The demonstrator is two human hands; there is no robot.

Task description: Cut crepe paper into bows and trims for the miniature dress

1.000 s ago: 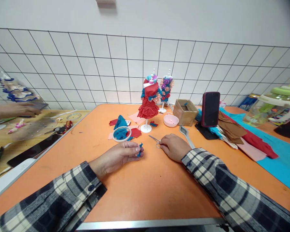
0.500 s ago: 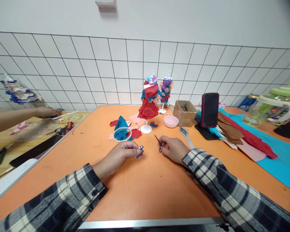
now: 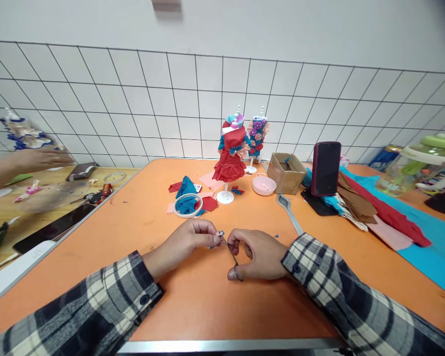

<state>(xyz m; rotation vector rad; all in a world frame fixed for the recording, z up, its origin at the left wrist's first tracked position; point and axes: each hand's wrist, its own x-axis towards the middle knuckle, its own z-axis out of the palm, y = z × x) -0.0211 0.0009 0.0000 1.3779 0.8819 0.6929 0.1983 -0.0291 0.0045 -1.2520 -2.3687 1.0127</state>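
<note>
Fabric scrap [image 3: 218,234]: tiny, blue, crumpled

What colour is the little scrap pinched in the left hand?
The scrap is mostly blue; head view.

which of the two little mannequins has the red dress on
The left one, nearer the person, on the round white base. The other mannequin, behind it to the right, wears blue with pink and red flowers.
</note>
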